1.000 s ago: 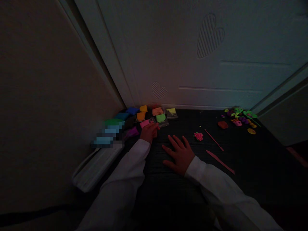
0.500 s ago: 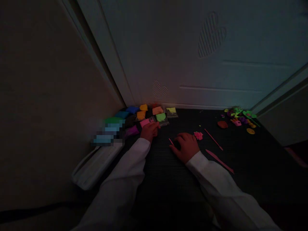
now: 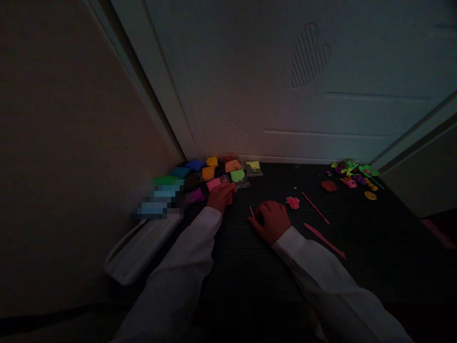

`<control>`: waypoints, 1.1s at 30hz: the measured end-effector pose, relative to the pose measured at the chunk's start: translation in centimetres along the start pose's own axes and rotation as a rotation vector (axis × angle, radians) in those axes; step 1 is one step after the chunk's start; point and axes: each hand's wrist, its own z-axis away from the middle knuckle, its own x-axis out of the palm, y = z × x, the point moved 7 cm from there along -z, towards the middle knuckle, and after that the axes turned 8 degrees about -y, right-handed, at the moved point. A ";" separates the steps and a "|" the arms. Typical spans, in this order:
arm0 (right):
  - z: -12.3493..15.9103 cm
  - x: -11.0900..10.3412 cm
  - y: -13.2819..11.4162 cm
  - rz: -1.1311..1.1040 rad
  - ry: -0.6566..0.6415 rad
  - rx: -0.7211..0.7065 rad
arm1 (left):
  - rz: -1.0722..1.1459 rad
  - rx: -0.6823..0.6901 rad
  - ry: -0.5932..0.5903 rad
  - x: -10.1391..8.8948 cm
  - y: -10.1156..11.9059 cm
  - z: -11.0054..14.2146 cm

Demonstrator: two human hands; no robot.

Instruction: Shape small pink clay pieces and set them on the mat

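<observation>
My left hand (image 3: 221, 196) is closed, its fingers bent together just in front of a pink clay packet (image 3: 215, 183). Whatever lies between those fingers is too dark and small to make out. My right hand (image 3: 270, 221) rests low over the black tabletop (image 3: 243, 252), fingers curved and thumb apart from them. A thin pink strip (image 3: 252, 211) shows at the thumb tip, its lower end hidden. Just right of the knuckles sits a pink ruffled clay flower (image 3: 293, 203). Farther right lie a thin pink modelling stick (image 3: 316, 208) and a pink plastic knife (image 3: 324, 240).
Several coloured clay packets (image 3: 237, 176) are grouped at the back left. A pale elongated case (image 3: 144, 247) lies along the left edge. At the back right are a reddish-brown clay piece (image 3: 329, 186) and a pile of small clay figures (image 3: 352, 181). A white panel (image 3: 271, 109) stands behind.
My right hand has shifted slightly left, leaving a wider gap to the pink flower. My left hand keeps nearly the same pose. The whole view has moved a little.
</observation>
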 end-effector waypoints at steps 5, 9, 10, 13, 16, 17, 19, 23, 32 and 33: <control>0.7 0.2 -1.0 0.072 -0.004 -0.032 | -0.019 0.006 -0.010 0.0 0.0 0.0; 1.1 1.0 -2.3 0.132 -0.063 -0.099 | -0.034 -0.002 -0.011 0.0 0.0 0.0; 1.1 1.2 -2.7 0.137 -0.083 -0.127 | -0.034 -0.003 -0.012 0.1 0.0 0.0; 1.2 1.5 -3.4 0.140 -0.134 -0.216 | -0.025 -0.004 -0.019 0.3 0.0 0.1; 1.1 1.3 -2.7 0.143 -0.131 -0.198 | -0.025 0.010 -0.001 0.4 0.3 0.3; 1.0 1.1 -2.3 0.147 -0.120 -0.169 | -0.028 0.016 0.010 0.4 0.4 0.4; 0.9 0.9 -1.6 0.155 -0.101 -0.113 | -0.037 0.024 0.027 0.5 0.5 0.6; 1.1 1.1 -2.2 0.153 -0.109 -0.135 | -0.052 0.010 0.036 0.7 0.7 0.8; 1.1 0.7 -1.5 0.176 -0.097 -0.052 | -0.054 -0.013 0.005 0.4 0.2 0.4; 1.1 0.6 -1.6 0.178 -0.101 -0.057 | -0.054 -0.013 0.003 0.3 0.2 0.4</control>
